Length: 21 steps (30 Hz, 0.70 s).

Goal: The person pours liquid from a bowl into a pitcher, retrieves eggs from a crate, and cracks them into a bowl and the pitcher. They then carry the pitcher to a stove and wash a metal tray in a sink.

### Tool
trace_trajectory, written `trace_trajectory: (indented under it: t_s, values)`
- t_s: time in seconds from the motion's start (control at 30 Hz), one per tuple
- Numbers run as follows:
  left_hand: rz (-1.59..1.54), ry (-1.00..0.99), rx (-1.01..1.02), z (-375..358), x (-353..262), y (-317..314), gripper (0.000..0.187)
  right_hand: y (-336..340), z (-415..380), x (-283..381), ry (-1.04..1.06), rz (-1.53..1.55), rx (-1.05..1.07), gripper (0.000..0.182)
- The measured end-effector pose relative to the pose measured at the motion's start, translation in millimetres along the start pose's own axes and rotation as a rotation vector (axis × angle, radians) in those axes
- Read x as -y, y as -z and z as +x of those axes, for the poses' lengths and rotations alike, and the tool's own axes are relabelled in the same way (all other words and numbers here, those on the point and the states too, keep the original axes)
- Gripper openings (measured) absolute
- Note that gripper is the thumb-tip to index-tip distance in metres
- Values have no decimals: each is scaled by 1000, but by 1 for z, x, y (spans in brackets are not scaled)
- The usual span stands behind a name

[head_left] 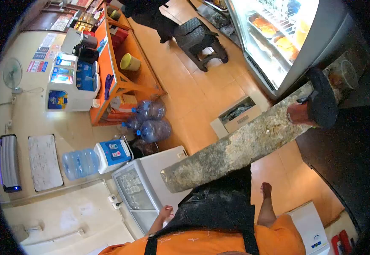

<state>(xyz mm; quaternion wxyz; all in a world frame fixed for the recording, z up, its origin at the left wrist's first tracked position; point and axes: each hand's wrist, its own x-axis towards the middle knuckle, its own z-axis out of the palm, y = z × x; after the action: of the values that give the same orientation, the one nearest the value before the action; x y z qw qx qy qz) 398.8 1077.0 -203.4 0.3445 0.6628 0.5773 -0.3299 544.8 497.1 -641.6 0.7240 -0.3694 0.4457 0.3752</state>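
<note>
My left hand (166,212) hangs beside the black apron (214,210), near the glass-topped chest freezer (161,165). Its fingers look loosely bent and apart, with nothing visible in them. On the other side of the apron, my right hand (266,190) is held low over the tiled floor, its fingers stretched out and empty. Between me and the room runs a long, worn, mottled slab (236,148). Upon its far right part stands a reddish-brown container (299,114) with a black piece (323,100) over it. Neither hand touches the slab.
A lit display fridge (274,46) stands beyond the slab, near an open cardboard box (238,114). Large water bottles (155,129) sit on the floor by an orange counter (106,76). A dark stool (195,38) is farther back, beside a partly visible person (151,21).
</note>
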Motion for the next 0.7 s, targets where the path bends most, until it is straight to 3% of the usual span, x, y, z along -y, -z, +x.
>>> trace_trajectory:
  t_s: [0.1,0.2,0.3,0.33,0.47,0.57,0.63,0.7]
  values:
    - [-212,35,96,35,5,11,29,-11,-29,-13,177,-132,-124,22]
    - [-157,-62,26,28,-51,15,23,-14,-9,-22,185,-206,-262,21]
    - [-194,-163,46,53,-62,13,22,-72,-39,19,149,-361,-339,25]
    - [-144,-177,30,36,-85,12,22,-79,-47,26,230,-217,-266,31]
    - [-35,-232,8,51,-81,3,22,-106,-48,62,320,-334,-269,35]
    - [-203,-266,12,71,-65,-2,23,-88,-18,65,285,-243,-287,35]
    - [-252,-241,13,69,-63,-6,24,-77,-16,79,55,-131,-198,36]
    - [-272,-260,30,73,-59,-12,25,-70,-18,88,119,-153,-133,32]
